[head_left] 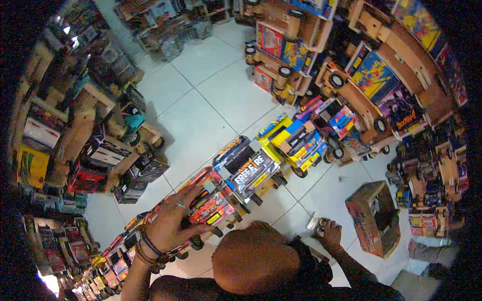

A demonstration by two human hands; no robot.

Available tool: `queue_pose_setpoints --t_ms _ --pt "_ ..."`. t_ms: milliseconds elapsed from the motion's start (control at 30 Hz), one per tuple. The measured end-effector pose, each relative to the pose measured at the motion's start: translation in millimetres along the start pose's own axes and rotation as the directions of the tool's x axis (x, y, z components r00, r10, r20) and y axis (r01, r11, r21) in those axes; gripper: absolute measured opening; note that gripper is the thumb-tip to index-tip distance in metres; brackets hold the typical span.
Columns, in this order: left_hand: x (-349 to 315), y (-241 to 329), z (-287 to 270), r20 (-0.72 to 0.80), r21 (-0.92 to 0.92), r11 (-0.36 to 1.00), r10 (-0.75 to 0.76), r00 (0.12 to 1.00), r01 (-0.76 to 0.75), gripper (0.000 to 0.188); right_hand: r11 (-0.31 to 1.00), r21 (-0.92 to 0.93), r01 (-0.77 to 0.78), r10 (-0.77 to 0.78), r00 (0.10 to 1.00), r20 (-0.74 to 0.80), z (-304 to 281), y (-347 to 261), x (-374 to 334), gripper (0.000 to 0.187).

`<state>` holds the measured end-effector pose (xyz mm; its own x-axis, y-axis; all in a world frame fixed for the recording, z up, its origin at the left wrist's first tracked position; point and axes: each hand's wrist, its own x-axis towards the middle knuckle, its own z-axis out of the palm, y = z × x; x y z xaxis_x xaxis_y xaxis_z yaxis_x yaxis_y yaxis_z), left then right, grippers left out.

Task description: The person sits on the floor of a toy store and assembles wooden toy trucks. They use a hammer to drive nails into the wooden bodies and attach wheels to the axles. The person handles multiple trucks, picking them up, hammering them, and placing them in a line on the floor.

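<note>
Red toy truck (213, 203) lies under the spread left hand (170, 223).

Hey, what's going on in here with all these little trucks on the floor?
A person crouches on a white tiled floor among rows of toy trucks built from wood and colourful printed cardboard. Their left hand rests flat on a red and orange truck in the nearest row. Their right hand is down on the floor around a small shiny object; what it is cannot be told. An open cardboard truck body stands just beyond that hand.
</note>
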<state>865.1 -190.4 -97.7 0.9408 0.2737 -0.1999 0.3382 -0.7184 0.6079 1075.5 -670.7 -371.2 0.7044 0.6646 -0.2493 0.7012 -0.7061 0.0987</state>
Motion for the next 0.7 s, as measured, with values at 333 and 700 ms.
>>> queue_pose_setpoints --t_ms 333,700 --pt "-17 -31 -49 -0.508 -0.198 0.979 -0.065 0.859 -0.043 0.048 0.977 0.187 0.104 -0.151 0.953 0.262 -9 59 22 0.06" --pt "-45 30 -25 -0.132 -0.479 0.871 0.053 0.99 -0.111 0.033 0.618 0.785 0.037 -0.012 0.999 -0.037 -312 17 27 0.047"
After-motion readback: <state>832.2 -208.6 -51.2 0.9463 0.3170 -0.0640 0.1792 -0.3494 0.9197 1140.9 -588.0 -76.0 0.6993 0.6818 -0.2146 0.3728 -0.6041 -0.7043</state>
